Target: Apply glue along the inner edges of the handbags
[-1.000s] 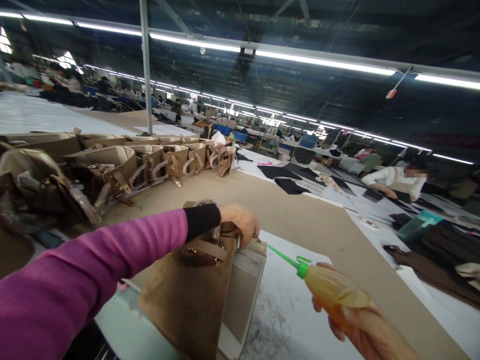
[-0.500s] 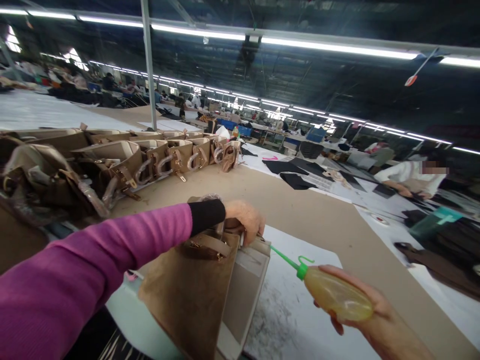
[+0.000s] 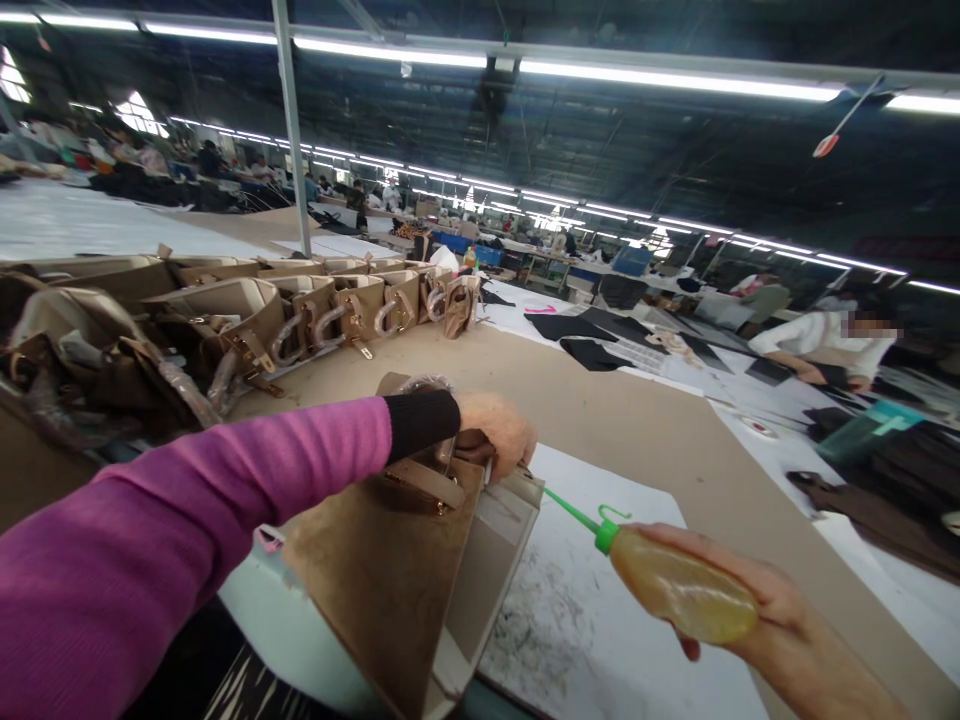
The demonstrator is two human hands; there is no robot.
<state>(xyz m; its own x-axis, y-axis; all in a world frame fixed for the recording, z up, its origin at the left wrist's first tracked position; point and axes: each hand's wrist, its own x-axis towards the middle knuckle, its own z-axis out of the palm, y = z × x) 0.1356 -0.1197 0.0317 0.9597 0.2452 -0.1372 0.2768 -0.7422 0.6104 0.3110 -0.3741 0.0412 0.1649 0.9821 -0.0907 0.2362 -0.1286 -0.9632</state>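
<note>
Both hands stay closed: the left hand [image 3: 499, 435] clamps the top rim of the tan bag [image 3: 390, 580] on the table [image 3: 637, 430], and the right hand [image 3: 772, 610] wraps the squeeze bottle [image 3: 679, 595], whose green nozzle [image 3: 574, 510] has crept closer, now just beside that rim.

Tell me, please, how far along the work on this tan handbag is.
Likely done: a row of tan handbags stands on the table. In hand: the left hand grips this handbag's top; the right hand aims a squeeze bottle's green nozzle at its edge. Left: no liquid shows on it yet.
</note>
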